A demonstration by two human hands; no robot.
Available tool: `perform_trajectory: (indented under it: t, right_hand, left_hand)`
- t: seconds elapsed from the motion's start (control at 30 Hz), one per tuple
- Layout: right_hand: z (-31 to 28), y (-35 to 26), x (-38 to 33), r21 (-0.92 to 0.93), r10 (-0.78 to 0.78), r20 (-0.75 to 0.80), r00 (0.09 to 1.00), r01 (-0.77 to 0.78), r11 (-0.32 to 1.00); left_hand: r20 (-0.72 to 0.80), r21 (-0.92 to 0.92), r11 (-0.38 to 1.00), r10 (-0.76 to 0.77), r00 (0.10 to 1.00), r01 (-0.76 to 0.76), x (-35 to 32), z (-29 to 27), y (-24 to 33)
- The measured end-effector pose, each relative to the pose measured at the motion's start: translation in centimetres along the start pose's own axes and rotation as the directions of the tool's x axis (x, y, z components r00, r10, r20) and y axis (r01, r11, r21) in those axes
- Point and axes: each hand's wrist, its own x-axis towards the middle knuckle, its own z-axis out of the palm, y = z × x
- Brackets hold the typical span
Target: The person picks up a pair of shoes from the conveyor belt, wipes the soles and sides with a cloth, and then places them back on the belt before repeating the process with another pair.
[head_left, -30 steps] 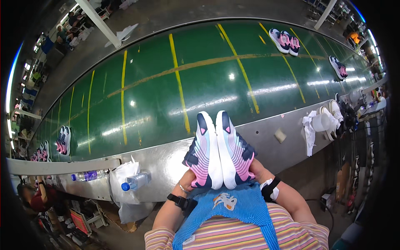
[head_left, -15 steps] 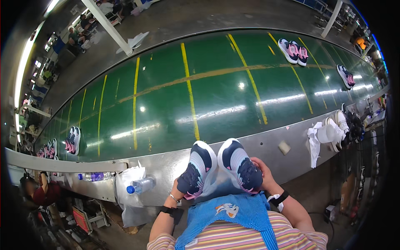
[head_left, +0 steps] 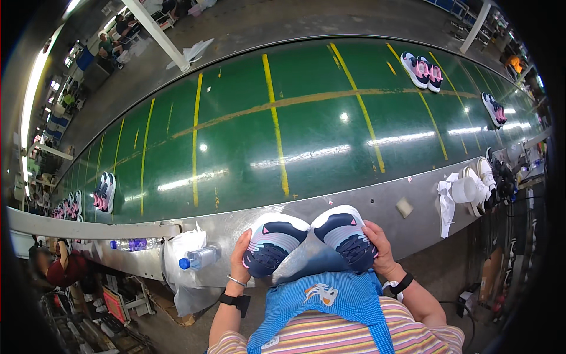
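My left hand (head_left: 240, 253) grips a white and navy sneaker (head_left: 272, 243) by its side, toe pointing toward the green belt. In my right hand (head_left: 377, 245) is the matching sneaker (head_left: 345, 233), held the same way. Both shoes show their tops and dark laces and sit close to my chest, over the metal edge (head_left: 365, 203) of the green conveyor belt (head_left: 247, 130). The two shoes are slightly apart, toes nearly level.
Other sneaker pairs ride the belt at far right (head_left: 422, 69), right edge (head_left: 493, 108) and left (head_left: 105, 192). Two plastic bottles (head_left: 199, 258) (head_left: 133, 243) and a white bag (head_left: 183, 248) sit on the ledge at left. White cloths (head_left: 460, 192) lie right. People work beyond the belt.
The pair was held soles-up and pressed together over the belt; I have pulled both shoes down toward me, turned them tops-up and spread them apart.
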Motion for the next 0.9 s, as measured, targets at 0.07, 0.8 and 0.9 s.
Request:
perform_trajectory:
  t: [0.07, 0.8, 0.9]
  right_hand:
    - [-0.2, -0.6, 0.0, -0.040, 0.001, 0.001, 1.000, -0.001, 0.999]
    - [2.8, 4.9, 2.5, 0.367, 0.483, 0.369, 0.794, -0.602, 0.709]
    - [2.5, 5.0, 2.7, 0.445, 0.453, 0.437, 0.777, -0.624, 0.642]
  left_hand:
    - [-0.011, 0.167, 0.983, 0.077, 0.997, -0.074, -0.1, 0.1, 1.3]
    - [0.322, 0.086, 0.910, -0.410, 0.853, 0.405, 1.0, 4.8, -0.4]
    - [0.398, 0.150, 0.949, -0.314, 0.862, 0.276, 1.8, 4.9, -0.3]
